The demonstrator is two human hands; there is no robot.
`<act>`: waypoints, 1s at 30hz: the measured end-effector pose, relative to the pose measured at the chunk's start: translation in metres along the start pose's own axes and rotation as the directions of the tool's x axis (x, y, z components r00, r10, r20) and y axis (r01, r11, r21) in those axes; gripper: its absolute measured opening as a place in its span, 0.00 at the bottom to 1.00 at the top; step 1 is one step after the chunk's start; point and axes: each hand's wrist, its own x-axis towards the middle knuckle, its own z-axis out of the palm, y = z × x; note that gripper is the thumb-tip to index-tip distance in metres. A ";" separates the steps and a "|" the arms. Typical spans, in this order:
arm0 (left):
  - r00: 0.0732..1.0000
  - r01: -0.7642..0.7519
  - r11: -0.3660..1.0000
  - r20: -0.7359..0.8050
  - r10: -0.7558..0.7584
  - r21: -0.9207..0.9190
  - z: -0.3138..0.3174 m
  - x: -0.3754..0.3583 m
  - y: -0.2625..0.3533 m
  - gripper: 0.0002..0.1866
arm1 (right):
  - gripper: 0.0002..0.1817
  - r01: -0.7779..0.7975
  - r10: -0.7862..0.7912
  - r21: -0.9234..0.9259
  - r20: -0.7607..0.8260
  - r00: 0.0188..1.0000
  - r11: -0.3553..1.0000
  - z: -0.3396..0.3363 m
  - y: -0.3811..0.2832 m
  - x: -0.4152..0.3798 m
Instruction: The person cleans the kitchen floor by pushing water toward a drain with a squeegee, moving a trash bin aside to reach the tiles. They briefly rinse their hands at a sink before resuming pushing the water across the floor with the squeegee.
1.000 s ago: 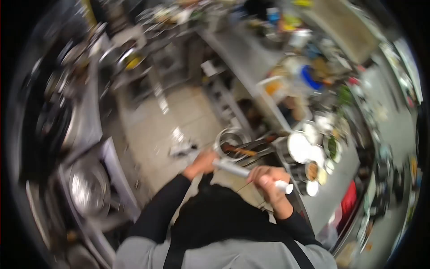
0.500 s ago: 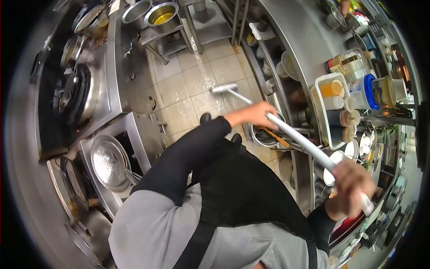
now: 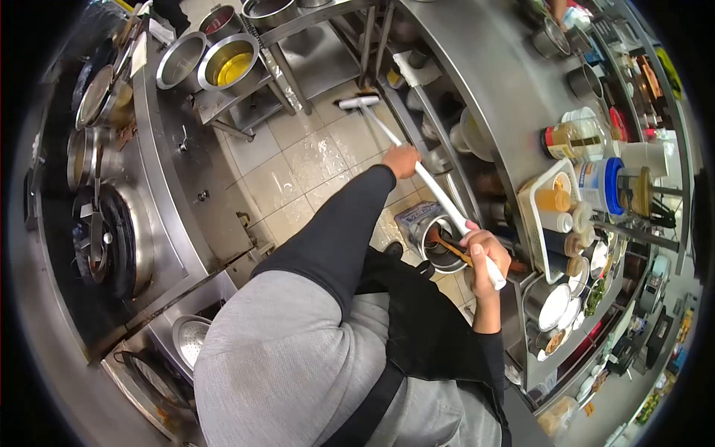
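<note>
A long white pole point(image 3: 441, 195) slants across the view, with a flat white head point(image 3: 359, 102) at its far end resting on the wet tiled floor point(image 3: 287, 175). My left hand point(image 3: 402, 161) is wrapped round the pole partway down. Near the pole's upper end my right hand point(image 3: 485, 257) grips it, with the thumb lying along it. Below the pole, beside my feet, a metal pot point(image 3: 445, 257) holds an orange-brown utensil.
Pots, one with yellow liquid point(image 3: 232, 67), stand on a metal table ahead. A stove with a wok point(image 3: 123, 238) is on the left. Along the right runs a steel counter point(image 3: 488, 67) with a white basket of bottles point(image 3: 538, 235) and shelves underneath. Another person's hand point(image 3: 557, 9) shows at top right.
The pole's head has moved farther away over the floor, toward the metal table. Both hands have moved with the pole, the right one inward from the right counter. The view has shifted.
</note>
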 end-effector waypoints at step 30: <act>0.999 -0.013 0.935 0.029 0.025 -0.355 -0.112 -0.269 -0.114 0.17 | 0.17 0.068 -0.462 0.494 0.745 0.482 0.867 0.157 -0.114 0.155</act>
